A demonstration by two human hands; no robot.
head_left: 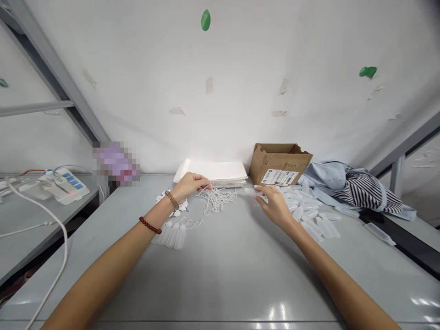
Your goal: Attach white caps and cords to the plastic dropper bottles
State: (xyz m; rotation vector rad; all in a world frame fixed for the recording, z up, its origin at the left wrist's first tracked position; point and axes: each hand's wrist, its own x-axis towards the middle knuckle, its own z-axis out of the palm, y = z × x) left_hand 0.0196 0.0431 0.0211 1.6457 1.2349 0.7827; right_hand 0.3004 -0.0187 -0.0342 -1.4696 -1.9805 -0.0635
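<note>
My left hand (191, 184) has its thumb and fingers pinched together at the back of a pile of thin white looped straps (220, 198), and a strap shows at the fingertips. My right hand (273, 204) is closed on a translucent plastic sleeve (250, 191) that points left toward the pile. Behind and beside that hand spreads a heap of similar sleeves (311, 213). Below my left wrist, several sleeves with straps fitted (173, 234) lie side by side. White flat pieces (178, 211) are partly hidden behind the left wrist.
A stack of white sheets (220, 174) and an open cardboard box (280, 165) stand against the wall. Folded blue and striped cloth (364, 190) lies at the right, near a black strip (402, 243). A power strip (65, 185) with a white cable sits at the left.
</note>
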